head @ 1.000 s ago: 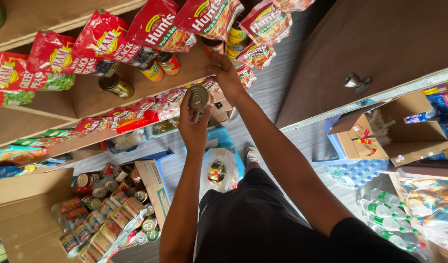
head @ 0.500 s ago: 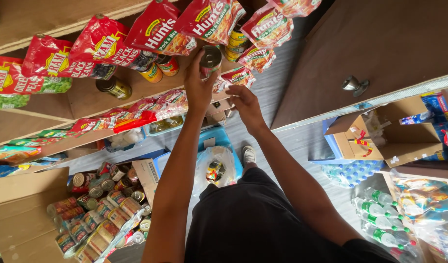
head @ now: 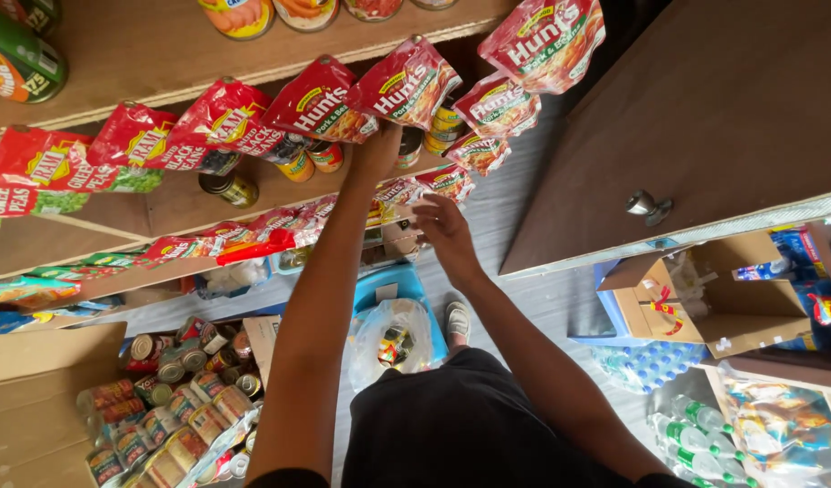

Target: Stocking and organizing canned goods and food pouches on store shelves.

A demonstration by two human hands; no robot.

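The left hand (head: 377, 149) reaches up behind the row of red foil pouches (head: 318, 98) hanging along the wooden shelf (head: 162, 63) — its fingers are hidden there, so whether it grips anything cannot be told. A small round tin can (head: 409, 146) stands on the shelf board just beside it. The right hand (head: 443, 226) hovers lower, fingers loosely spread and holding nothing, near the smaller red packets (head: 447, 181). Below — an open cardboard box of cans (head: 176, 398) sits on the floor.
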